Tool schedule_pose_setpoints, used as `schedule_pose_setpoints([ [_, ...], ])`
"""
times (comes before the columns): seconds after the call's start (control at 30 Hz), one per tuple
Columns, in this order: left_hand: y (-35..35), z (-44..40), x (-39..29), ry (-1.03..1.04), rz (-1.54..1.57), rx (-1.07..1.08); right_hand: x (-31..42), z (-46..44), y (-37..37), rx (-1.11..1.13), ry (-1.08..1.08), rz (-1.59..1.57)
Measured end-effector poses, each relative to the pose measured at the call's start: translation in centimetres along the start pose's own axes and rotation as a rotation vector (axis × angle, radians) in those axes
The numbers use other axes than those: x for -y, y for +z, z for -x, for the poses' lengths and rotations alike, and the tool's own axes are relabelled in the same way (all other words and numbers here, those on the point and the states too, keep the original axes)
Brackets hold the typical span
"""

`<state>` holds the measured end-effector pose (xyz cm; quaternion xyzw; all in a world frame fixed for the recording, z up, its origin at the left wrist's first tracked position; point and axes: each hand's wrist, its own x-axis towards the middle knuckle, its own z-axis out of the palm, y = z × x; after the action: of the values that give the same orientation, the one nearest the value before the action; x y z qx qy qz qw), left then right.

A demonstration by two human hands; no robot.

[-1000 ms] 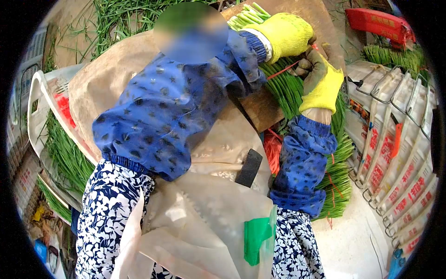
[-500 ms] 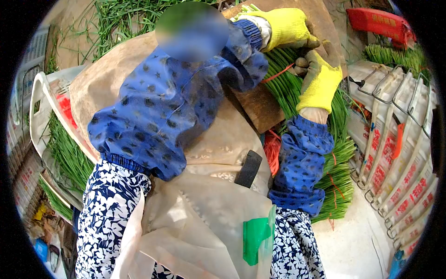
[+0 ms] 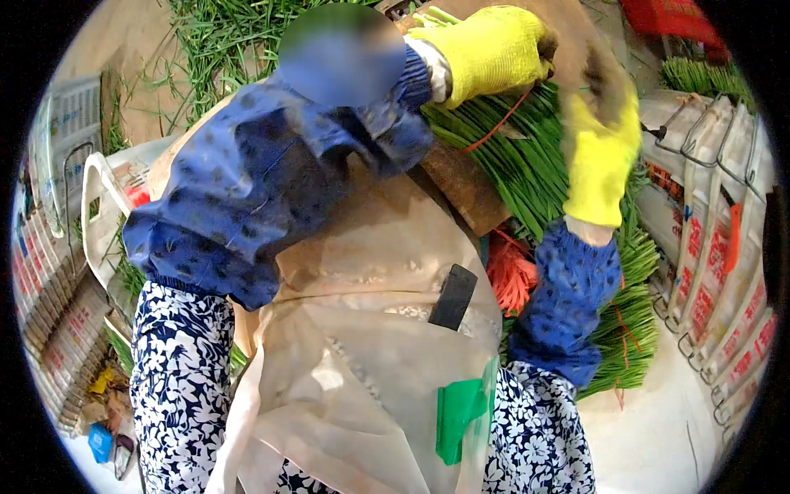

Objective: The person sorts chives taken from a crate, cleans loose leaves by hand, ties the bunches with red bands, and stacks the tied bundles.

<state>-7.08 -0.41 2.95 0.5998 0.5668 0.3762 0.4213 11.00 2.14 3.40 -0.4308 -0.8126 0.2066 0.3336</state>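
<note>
My left hand (image 3: 494,53), in a yellow glove with dark fingertips, is closed above a bundle of long green stems (image 3: 514,160). Whatever its curled fingers hold is hidden. A thin red band (image 3: 498,123) crosses the bundle and runs up towards these fingers. My right hand (image 3: 602,156), gloved the same way, is raised over the bundle's right side, apart from my left hand. Its fingers are smeared by motion, so their pose is unclear. Pale stem ends (image 3: 434,18) show beside my left wrist.
Red strands (image 3: 510,276) lie between my lap and right sleeve. Tied green bundles (image 3: 621,346) sit beyond that sleeve. A stack of white crates or bags with wire handles (image 3: 712,247) stands at right, a white plastic chair or basket (image 3: 97,206) at left. Loose greens (image 3: 222,49) cover the ground above.
My right hand has moved away from my left hand, to the right and slightly down. My left hand has shifted a little left. The whole view has also shifted.
</note>
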Motion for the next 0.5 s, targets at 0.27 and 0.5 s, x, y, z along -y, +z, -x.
schedule_pose_setpoints([
  [0.27, -0.9, 2.0, -1.4, 0.362, -0.403, -0.094, 0.0, 1.7, 0.3, 0.135, 0.002, -0.317],
  [0.5, -0.8, 1.2, -0.3, -0.031, -0.181, -0.062, 0.4, 5.4, 0.5, 0.182, -0.359, 0.111],
])
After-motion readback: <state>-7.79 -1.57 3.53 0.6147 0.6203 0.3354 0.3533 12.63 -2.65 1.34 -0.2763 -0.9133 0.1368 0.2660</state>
